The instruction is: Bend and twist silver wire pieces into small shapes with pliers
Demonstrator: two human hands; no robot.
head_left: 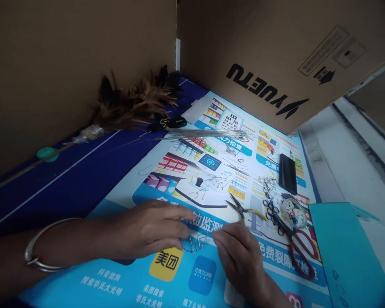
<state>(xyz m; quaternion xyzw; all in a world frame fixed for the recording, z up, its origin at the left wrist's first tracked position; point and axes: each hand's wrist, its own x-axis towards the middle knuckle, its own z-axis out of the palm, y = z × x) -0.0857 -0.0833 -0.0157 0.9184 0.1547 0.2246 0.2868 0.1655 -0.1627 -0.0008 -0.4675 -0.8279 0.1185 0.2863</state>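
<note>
My left hand (pixel 158 229), with a silver bangle (pixel 30 252) on its wrist, pinches a rounded piece of thin beaded wire (pixel 195 243) between thumb and fingers. Small pink and red beads show along the wire's loops. Just right of it, my right hand (pixel 239 256) is closed with its fingertips close to the wire; whatever it may hold is hidden. Beyond the right hand lie yellow-handled pliers (pixel 239 206), jaws apart, one handle partly hidden behind the hand. Red-handled scissors (pixel 300 248) lie farther right.
Straight wires (pixel 208 133) lie in a bundle at the back, with loose wire bits (pixel 220 182) nearer. A black case (pixel 287 173), a round clear container (pixel 294 212) and a teal box (pixel 346 252) stand right. A feather duster (pixel 134 102) rests by the cardboard (pixel 77 55).
</note>
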